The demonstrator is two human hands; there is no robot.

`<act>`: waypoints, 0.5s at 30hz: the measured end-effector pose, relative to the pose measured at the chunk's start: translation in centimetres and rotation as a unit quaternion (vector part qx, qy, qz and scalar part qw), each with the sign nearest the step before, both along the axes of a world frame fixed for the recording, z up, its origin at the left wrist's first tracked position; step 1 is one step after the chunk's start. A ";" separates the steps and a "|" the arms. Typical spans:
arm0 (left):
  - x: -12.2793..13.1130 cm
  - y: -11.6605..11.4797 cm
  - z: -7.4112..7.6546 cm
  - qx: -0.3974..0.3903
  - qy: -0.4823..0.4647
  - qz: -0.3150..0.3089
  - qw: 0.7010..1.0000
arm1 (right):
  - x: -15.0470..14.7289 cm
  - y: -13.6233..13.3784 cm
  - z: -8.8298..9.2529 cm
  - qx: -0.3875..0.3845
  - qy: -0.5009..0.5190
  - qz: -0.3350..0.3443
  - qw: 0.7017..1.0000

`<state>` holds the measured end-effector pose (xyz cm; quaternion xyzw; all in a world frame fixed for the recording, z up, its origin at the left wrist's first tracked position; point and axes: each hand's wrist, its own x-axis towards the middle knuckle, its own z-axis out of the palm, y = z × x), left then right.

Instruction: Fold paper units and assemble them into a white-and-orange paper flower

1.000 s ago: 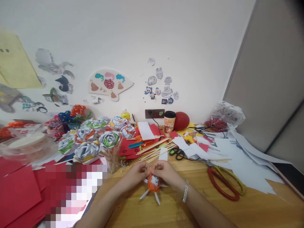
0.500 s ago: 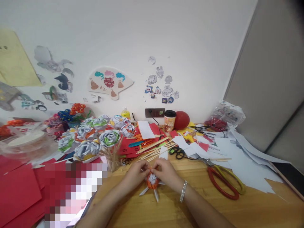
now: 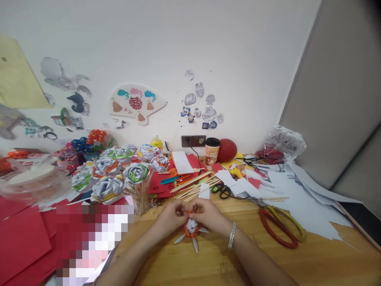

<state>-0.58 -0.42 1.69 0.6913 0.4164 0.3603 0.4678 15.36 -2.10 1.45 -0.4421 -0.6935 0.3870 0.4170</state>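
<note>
Between my hands, low in the middle of the head view, is a folded paper flower (image 3: 191,228) with a white centre, orange outer petals and several narrow white points sticking out. My left hand (image 3: 173,215) pinches its far edge from the left, fingers closed. From the right, my right hand (image 3: 205,213) pinches the same far edge, with the fingertips of both hands almost meeting. A bit of orange paper shows between the fingertips. The undersides of the fingers are hidden.
Beyond my hands lie wooden sticks (image 3: 190,190), black-handled scissors (image 3: 220,191) and paper scraps. Large red-and-yellow-handled scissors (image 3: 278,230) rest at right. Finished paper flowers (image 3: 108,188) stand at left, near red paper sheets (image 3: 24,242). A paper cup (image 3: 212,153) stands by a red balloon (image 3: 228,150).
Both hands stay pinched at the flower's far edge, with the fingers shifted slightly. The flower's right white point shows more now. The whole view has shifted a little.
</note>
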 end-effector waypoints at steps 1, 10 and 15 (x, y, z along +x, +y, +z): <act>-0.1 0.0 0.2 -0.011 -0.007 -0.009 1.000 | 0.0 0.0 0.0 0.005 -0.005 -0.008 1.000; -1.2 0.1 1.4 -0.049 0.002 -0.081 0.996 | 0.1 -0.3 0.8 0.119 -0.042 -0.013 0.992; -0.5 -0.3 1.0 -0.102 -0.050 -0.049 0.992 | 0.1 -0.2 0.6 0.139 -0.037 -0.028 0.989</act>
